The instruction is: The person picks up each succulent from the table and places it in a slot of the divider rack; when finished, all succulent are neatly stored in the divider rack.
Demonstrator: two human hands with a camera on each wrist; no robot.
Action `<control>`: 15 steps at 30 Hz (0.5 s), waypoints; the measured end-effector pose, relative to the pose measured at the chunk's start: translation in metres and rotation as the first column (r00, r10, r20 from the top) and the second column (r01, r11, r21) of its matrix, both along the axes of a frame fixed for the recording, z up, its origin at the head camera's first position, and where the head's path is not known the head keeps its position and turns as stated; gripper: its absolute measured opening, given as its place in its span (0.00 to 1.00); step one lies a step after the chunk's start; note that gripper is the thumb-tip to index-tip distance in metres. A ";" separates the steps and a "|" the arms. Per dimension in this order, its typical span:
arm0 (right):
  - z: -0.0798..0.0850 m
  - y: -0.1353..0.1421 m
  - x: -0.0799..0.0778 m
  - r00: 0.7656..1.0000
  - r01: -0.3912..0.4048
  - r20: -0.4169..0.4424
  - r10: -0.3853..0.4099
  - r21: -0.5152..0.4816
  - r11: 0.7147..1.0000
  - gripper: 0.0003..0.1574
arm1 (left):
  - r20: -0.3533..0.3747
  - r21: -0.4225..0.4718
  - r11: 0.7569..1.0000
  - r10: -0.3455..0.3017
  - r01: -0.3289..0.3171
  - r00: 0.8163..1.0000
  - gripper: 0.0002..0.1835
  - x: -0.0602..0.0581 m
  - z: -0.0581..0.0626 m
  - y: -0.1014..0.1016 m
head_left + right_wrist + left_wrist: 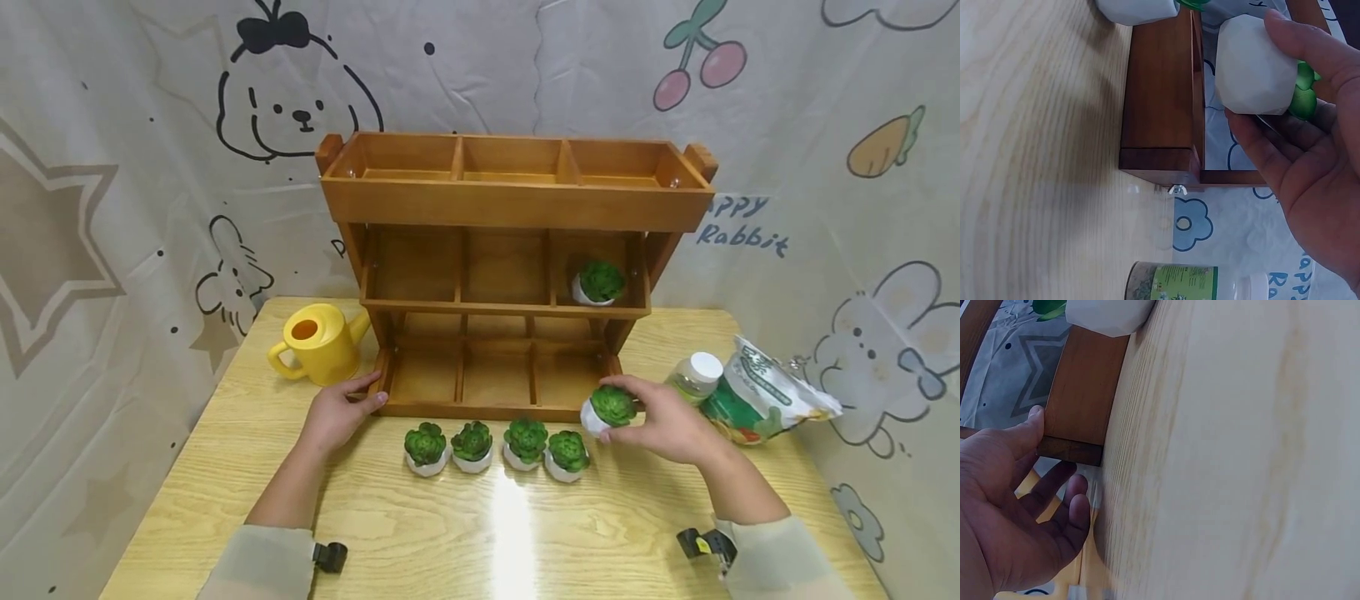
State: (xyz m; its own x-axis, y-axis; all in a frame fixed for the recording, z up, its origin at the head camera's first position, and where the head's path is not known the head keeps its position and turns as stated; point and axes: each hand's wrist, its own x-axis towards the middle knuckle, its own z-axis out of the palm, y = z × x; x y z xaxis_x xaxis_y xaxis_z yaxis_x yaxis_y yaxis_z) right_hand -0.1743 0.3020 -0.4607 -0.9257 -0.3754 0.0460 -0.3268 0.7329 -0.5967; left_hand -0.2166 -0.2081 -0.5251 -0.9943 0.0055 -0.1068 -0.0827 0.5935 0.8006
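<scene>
A potted succulent [609, 408] with a white faceted pot is pinched between the thumb and fingers of my right hand [667, 423], just in front of the bottom tier's right end. In the right wrist view, the white pot [1254, 65] is clear of the wood. My left hand [339, 414] grips the bottom left corner of the three-tier wooden shelf [517, 206], its thumb [1034, 419] against the front board [1085, 387]. Another succulent [600, 282] sits in the middle tier's right compartment. Several more, including one small succulent [425, 447], line up before the shelf.
A yellow watering can [322, 346] stands left of the shelf. To the right are a white-lidded bottle [697, 375] and a green and white bag [768, 396]. A printed cloth [480, 75] hangs behind the wooden table [420, 533].
</scene>
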 end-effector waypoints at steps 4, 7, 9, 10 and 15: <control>0.002 -0.002 -0.004 1.000 0.011 0.009 -0.011 -0.001 1.000 0.51 | 0.001 -0.004 1.000 0.001 -0.001 1.000 0.29 -0.001 0.000 0.001; 0.004 -0.006 -0.007 1.000 0.015 0.012 -0.015 -0.001 1.000 0.50 | 0.000 -0.005 1.000 0.005 -0.005 1.000 0.29 -0.001 0.000 0.000; 0.004 -0.008 -0.009 1.000 0.011 0.008 -0.011 -0.003 1.000 0.50 | -0.003 -0.005 1.000 0.006 -0.006 1.000 0.29 -0.001 0.000 0.000; 0.004 -0.009 -0.011 1.000 0.011 0.007 -0.011 -0.003 1.000 0.50 | -0.005 -0.004 1.000 0.006 -0.006 1.000 0.29 -0.002 0.000 0.000; 0.003 -0.012 -0.016 1.000 0.015 0.000 -0.015 0.005 1.000 0.49 | -0.004 -0.001 1.000 0.006 -0.006 1.000 0.29 -0.003 -0.002 0.000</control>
State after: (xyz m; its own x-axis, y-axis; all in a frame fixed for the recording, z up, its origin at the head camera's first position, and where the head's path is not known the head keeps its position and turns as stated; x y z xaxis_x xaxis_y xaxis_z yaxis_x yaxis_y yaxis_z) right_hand -0.1899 0.2903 -0.4579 -0.9314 -0.3613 0.0439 -0.3152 0.7406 -0.5934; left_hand -0.2192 -0.2080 -0.5269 -0.9947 -0.0003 -0.1029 -0.0829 0.5940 0.8001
